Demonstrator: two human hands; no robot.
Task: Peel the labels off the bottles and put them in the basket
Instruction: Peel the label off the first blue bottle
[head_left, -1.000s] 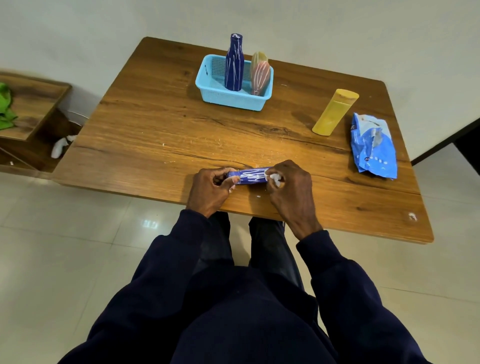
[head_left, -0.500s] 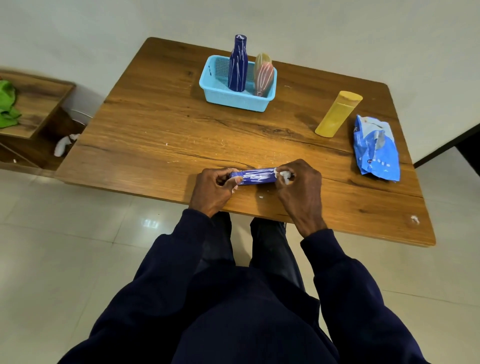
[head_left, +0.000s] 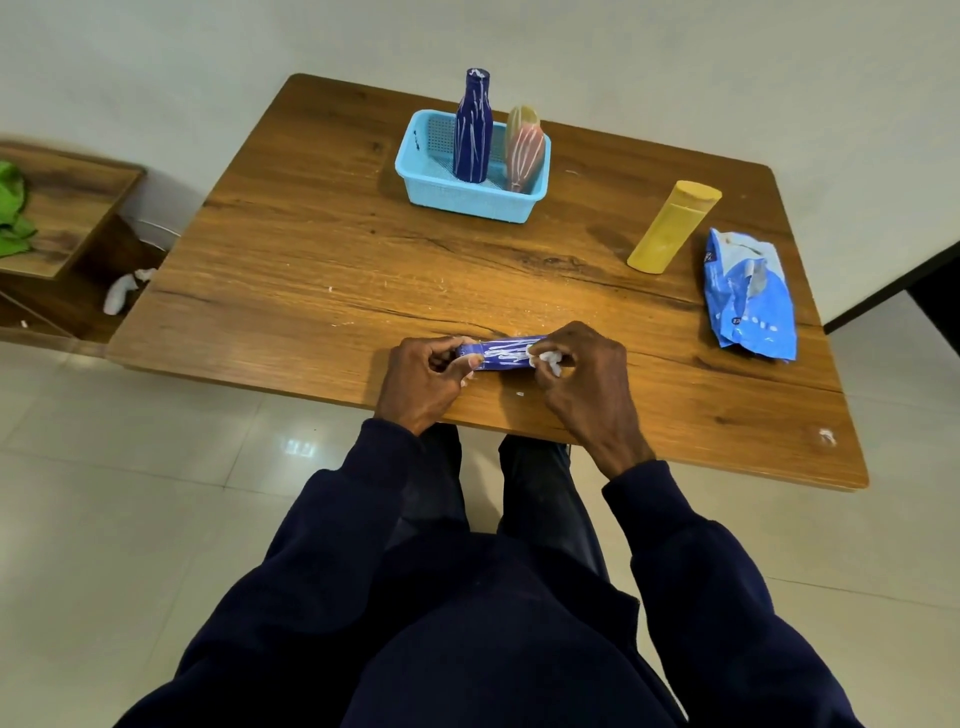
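Left hand (head_left: 423, 382) curled, gripping end of blue bottle (head_left: 501, 354) lying at desk (head_left: 311, 270) near edge; right hand (head_left: 582, 379) pinches white label scrap (head_left: 548, 358) at other end.

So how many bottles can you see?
4. A dark blue bottle and a pink bottle sit in the basket, a yellow bottle stands on the table, and a blue bottle lies held by the left hand and right hand.

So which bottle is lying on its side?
The blue bottle held between left hand and right hand; the navy bottle and pink bottle in the basket and the yellow bottle stand.
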